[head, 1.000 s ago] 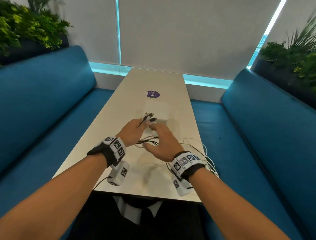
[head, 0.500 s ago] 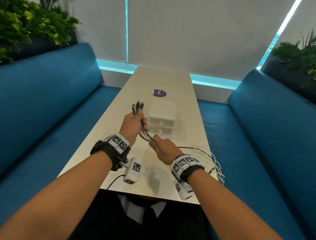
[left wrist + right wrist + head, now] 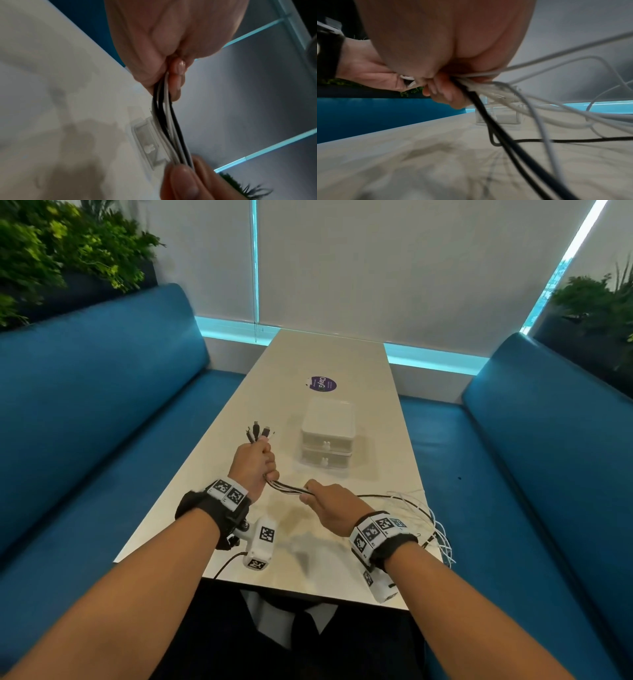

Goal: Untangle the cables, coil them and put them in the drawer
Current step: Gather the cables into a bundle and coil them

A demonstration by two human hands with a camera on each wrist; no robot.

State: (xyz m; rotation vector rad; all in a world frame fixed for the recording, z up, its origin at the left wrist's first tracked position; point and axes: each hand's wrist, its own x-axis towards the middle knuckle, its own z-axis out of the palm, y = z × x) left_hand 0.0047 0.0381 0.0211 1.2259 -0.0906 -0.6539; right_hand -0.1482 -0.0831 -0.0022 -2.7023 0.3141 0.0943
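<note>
A bundle of black and white cables (image 3: 289,489) stretches between my two hands above the table. My left hand (image 3: 255,462) grips the bundle in a fist, with several plugs (image 3: 258,433) sticking out above it. My right hand (image 3: 322,499) is curled round the same bundle a short way to the right; in the right wrist view the cables (image 3: 496,92) fan out loosely from its fingers. The loose lengths (image 3: 421,515) trail over the table's right edge. The small white two-drawer box (image 3: 327,440) stands beyond my hands, both drawers closed.
The pale table (image 3: 308,559) is long and narrow, with blue benches (image 3: 85,440) on both sides. A purple sticker (image 3: 321,384) lies on the table behind the drawer box. Planters stand behind each bench.
My left hand has lifted the plug ends and drawn left and nearer. My right hand has slid along the bundle toward the right, pulling the cables out straighter.
</note>
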